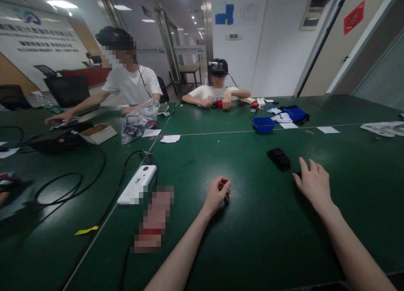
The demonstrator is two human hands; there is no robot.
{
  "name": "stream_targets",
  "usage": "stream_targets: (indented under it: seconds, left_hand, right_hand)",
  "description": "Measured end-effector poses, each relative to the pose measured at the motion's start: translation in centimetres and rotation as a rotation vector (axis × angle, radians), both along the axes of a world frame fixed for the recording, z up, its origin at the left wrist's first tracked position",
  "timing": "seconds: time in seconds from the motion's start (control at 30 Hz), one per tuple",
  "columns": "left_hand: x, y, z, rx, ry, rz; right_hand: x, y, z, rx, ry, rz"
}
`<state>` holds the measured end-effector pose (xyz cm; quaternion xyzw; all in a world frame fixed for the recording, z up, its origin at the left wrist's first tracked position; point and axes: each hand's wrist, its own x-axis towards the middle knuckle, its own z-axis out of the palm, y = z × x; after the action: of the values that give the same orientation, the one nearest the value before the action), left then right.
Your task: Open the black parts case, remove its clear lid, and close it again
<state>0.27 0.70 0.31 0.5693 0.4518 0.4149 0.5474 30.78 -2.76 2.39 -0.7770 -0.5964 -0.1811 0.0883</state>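
My left hand [217,194] hovers over or rests on the green table near its middle, its fingers curled in toward the thumb. What lies inside those fingers, if anything, is too small or hidden to tell. To the right, my right hand [315,183] is held palm down with its fingers spread. Just beyond its fingertips, a small black item [279,158], blocky and with a strap-like look, lies on the table, apart from the hand. A dark patch shows beneath the right thumb; I cannot tell whether it is an object or shadow.
A white device marked 5 [139,183] and black cables lie to the left, near a yellow strip [86,230]. Farther off are a clear plastic bag [139,120], an open cardboard box [99,134] and a blue tray [264,124]. Two people sit across the green table [252,240].
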Motion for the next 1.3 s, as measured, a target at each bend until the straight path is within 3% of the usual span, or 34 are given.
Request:
stream_targets:
  seconds: [0.2,0.43,0.53,0.63,0.8,0.93,1.1,1.3]
  left_hand:
    - [0.0,0.0,0.0,-0.005,0.016,-0.008]
    - [-0.1,0.0,0.1,0.000,0.023,-0.001]
    - [-0.1,0.0,0.0,-0.003,0.019,-0.005]
    - [-0.1,0.0,-0.1,-0.006,0.021,-0.017]
    - [0.0,-0.1,-0.2,-0.011,-0.020,-0.034]
    - [0.0,0.0,-0.2,0.004,0.002,-0.038]
    - [-0.2,0.0,-0.3,0.047,0.074,0.015]
    - [-0.1,-0.1,0.0,0.046,0.050,0.025]
  right_hand:
    - [2.4,-1.5,-0.2,-0.162,0.122,-0.075]
    - [1.4,-1.1,1.8,-0.049,0.177,-0.066]
    - [-0.4,-0.5,2.7,-0.002,0.318,0.012]
    - [-3.3,0.4,2.9,-0.031,0.564,0.188]
    - [-9.4,1.7,1.6,-0.249,1.051,0.508]
    - [-13.4,1.7,-0.5,-0.335,1.395,0.643]
    - [-14.9,0.8,-2.2,-0.281,1.454,0.593]
    - [-13.9,0.3,-2.0,-0.463,1.471,0.542]
